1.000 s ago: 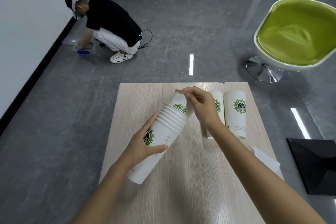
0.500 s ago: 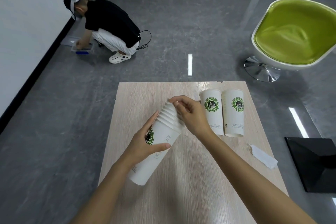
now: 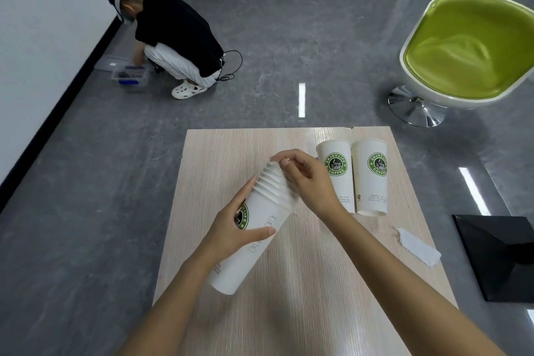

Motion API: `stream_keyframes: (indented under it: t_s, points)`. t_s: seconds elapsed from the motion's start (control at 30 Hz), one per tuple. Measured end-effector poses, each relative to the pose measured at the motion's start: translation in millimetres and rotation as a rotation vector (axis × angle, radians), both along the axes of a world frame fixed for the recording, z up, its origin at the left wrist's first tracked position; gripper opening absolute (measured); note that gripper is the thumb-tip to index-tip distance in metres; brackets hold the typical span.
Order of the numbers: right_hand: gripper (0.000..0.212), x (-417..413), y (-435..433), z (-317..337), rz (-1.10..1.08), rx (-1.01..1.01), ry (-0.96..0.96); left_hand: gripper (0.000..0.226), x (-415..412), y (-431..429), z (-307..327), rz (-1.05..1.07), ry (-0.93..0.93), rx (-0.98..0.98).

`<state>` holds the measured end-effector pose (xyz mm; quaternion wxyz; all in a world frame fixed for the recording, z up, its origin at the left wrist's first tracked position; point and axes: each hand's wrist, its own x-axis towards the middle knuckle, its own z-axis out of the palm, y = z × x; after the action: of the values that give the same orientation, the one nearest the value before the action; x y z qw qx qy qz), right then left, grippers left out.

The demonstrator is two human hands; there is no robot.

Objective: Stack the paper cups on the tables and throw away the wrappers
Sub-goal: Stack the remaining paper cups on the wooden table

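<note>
My left grip point(image 3: 231, 228) wraps the tilted stack point(image 3: 268, 208) above the surface point(image 3: 303, 298), my right grip point(image 3: 303, 179) pinches its rim end, and a crooked push could crush rims or topple the cups point(image 3: 336, 173) just beside that grip.

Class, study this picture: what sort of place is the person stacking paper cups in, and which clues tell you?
Probably an office or studio room, not a home: a polished grey floor, a green swivel chair on a chrome base, and a plain wooden table with branded paper cups.
</note>
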<state>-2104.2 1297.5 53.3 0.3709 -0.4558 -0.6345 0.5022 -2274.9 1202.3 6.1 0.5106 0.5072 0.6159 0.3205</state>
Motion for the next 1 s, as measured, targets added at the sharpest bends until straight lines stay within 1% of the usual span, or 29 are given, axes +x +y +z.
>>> stream_keyframes:
  t_s: [0.3, 0.43, 0.67, 0.8, 1.0]
  points:
    - [0.019, 21, 27, 2, -0.074, -0.008, 0.001, 0.102, 2, 1, -3, 0.033, 0.016, -0.009]
    - [0.019, 34, 45, -7, -0.117, 0.002, -0.057, 0.099, 4, 5, -2, 0.042, 0.021, -0.024]
    - [0.019, 58, 71, -19, -0.187, -0.01, -0.155, 0.101, 7, 16, -4, 0.048, 0.005, -0.039]
    - [0.019, 69, 83, -22, -0.219, -0.022, -0.164, 0.1, 11, 25, -7, 0.035, -0.012, -0.039]
    - [0.019, 82, 101, -33, -0.225, 0.006, -0.268, 0.101, 21, 41, -9, 0.015, -0.02, -0.048]
